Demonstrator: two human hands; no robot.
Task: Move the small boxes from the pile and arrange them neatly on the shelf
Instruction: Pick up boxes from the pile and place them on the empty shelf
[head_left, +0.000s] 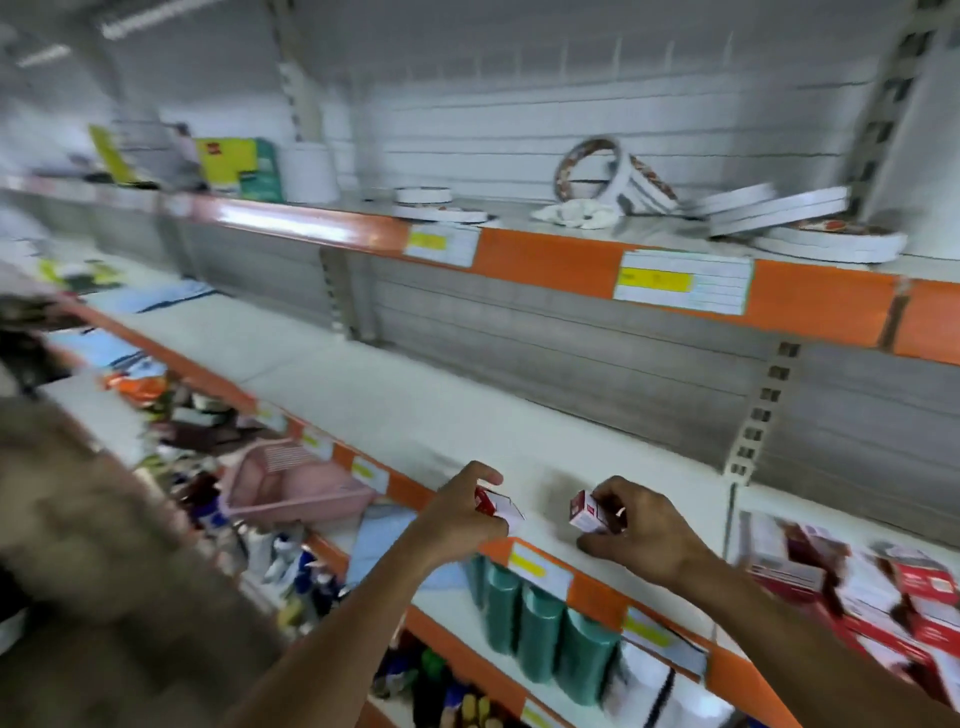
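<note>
Two bare arms reach up from the near edge toward a white shelf (426, 415) with an orange front strip. On the left, the left hand (465, 512) curls its fingers round a small red and white box (498, 506) and holds it just over the near edge of the shelf. On the right, the right hand (641, 530) pinches a second box (587, 512) of the same kind, and this one stands up on the shelf, near the first box but not touching it. Far to the right on the same shelf lies the pile (857, 582) of red and white boxes, all jumbled and blurry. Under the hands, on the next shelf down, green cans (540, 629) stand in a row. A pink basket (291, 486) sits to the left of them, with bottles and packs around it too blurry to name. Up high, the top shelf (545, 254) holds round white plates (774, 208), some flat, some tipped, and a crumpled white cloth (574, 214). Farther left up there stands a yellow and green pack (239, 167). White and yellow price tags (683, 283) stick on the orange strips. At the near left is a big brown blur, and I cannot tell what it is.
</note>
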